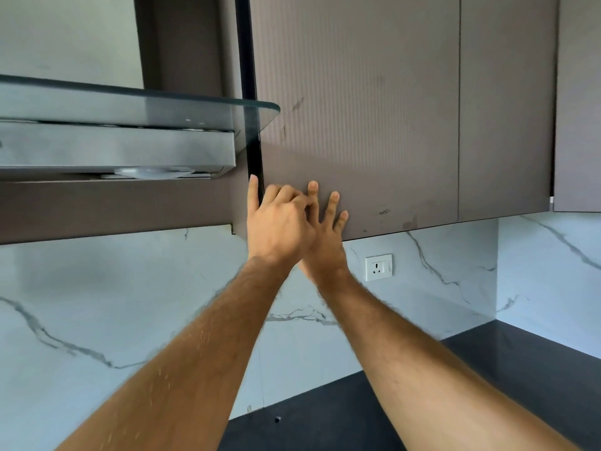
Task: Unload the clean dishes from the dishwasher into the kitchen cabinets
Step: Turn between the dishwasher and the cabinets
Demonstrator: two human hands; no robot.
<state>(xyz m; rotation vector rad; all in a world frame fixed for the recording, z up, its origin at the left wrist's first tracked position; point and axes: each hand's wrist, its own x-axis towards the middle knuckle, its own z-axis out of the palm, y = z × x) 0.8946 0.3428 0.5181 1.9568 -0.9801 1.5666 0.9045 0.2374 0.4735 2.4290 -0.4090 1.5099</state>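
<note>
- Head view has both arms reaching up to the brown upper cabinet door [357, 118], at its bottom-left corner.
- Left hand [276, 222]: thumb is up along the dark left edge of the door and the other fingers are curled at the door face. It could be getting a grip on the edge, but I can't tell if it's actually pinching it.
- Right hand [325, 236] sits partly behind the left one, fingers straight and spread flat against the door, holding nothing.
- Progress, as far as I can judge: the door looks shut or barely cracked, and no dishes or dishwasher are in shot (so where the dishes are, no idea). I'd say a cabinet is being opened or closed between loads; can't say how much is left to unload.
- Materials: the door is matte with fine vertical ribbing and some smudges near the lower edge. Next to it there's a range hood [113, 148] with a brushed-metal body and a curved glass canopy.
- White marble-look backsplash [130, 304] with grey veins, a white wall socket [378, 267], and a dark matte table [487, 359] below.
</note>
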